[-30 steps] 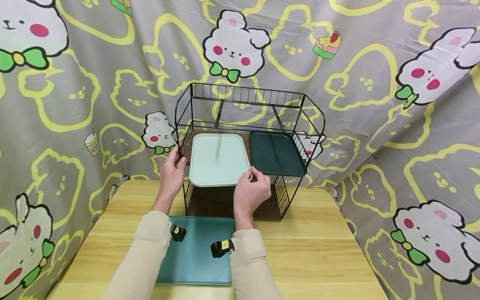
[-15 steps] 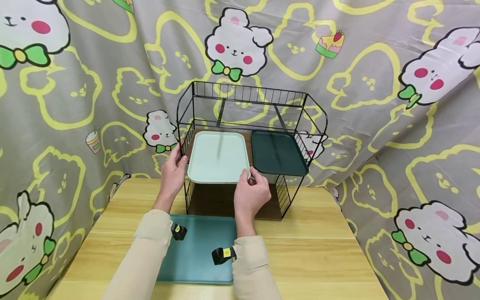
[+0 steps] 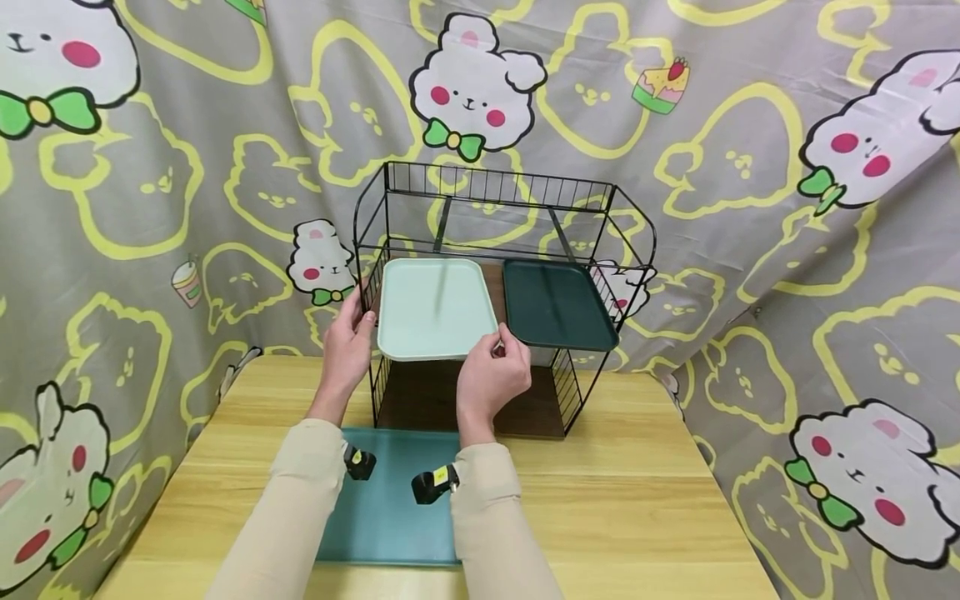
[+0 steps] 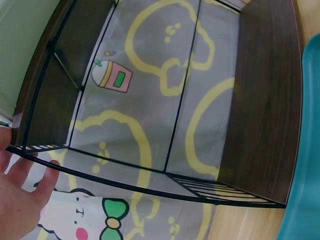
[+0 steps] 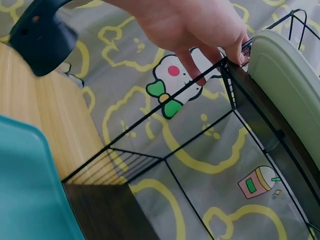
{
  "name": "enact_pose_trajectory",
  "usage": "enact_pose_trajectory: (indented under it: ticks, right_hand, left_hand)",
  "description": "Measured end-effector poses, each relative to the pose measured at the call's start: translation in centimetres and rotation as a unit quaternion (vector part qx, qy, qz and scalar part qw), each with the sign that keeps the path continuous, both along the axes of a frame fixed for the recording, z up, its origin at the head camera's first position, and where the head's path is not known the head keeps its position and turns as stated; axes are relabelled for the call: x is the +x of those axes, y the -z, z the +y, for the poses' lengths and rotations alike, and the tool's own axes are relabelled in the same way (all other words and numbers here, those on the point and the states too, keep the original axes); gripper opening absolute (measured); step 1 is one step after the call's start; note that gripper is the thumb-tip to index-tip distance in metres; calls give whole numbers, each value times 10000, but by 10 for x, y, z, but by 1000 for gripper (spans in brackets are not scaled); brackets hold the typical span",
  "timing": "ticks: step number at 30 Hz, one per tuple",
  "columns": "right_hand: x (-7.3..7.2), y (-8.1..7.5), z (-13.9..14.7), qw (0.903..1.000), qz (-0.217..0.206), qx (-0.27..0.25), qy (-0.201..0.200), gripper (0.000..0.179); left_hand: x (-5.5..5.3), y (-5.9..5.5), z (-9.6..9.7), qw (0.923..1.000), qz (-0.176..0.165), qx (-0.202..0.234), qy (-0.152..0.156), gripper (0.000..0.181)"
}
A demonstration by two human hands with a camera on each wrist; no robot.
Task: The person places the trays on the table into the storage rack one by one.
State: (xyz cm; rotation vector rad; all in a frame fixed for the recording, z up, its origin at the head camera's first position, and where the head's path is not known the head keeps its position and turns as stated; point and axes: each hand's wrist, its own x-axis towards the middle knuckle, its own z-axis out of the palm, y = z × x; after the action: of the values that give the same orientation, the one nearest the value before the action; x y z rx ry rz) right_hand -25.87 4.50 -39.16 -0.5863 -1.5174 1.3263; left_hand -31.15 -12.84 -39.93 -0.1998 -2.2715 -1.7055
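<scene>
A mint-green tray (image 3: pixel 437 308) lies on the upper shelf of a black wire rack (image 3: pixel 495 196), in its left part. My right hand (image 3: pixel 493 375) pinches the tray's right front corner. At the rack's left front post, my left hand (image 3: pixel 348 342) holds the frame at upper-shelf height, thumb to the front; the right wrist view also shows this left hand (image 5: pixel 195 30) there. Beside the mint tray, on the right, lies a dark green tray (image 3: pixel 558 306). In the left wrist view the left fingers (image 4: pixel 47 182) reach outside the wire side.
A teal tray (image 3: pixel 397 517) lies on the wooden table (image 3: pixel 622 500) in front of the rack, under the forearms. The rack's brown lower shelf (image 3: pixel 427 396) sits below the trays. A patterned curtain (image 3: pixel 712 275) hangs close behind and at both sides.
The mint tray has slid back a little on the shelf, its front edge now farther from me. My right hand has shifted slightly forward and left with it; the left hand stays put.
</scene>
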Motion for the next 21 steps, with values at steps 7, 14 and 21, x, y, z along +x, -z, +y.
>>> enact_pose_trajectory:
  ticks: [7,14,21]
  right_hand:
    - [-9,-6,-4,9990,-172,-318,-267,22]
    - [8,5,6,9923,-32,143,-1232,38]
    - [24,18,13,9782,311,435,-2007,64]
  left_hand:
    - [0,-1,2,9999,92,83,34,56]
    - [1,-1,1,10000,89,-17,-11,56]
    - [1,-1,2,9999,121,-18,-23,55]
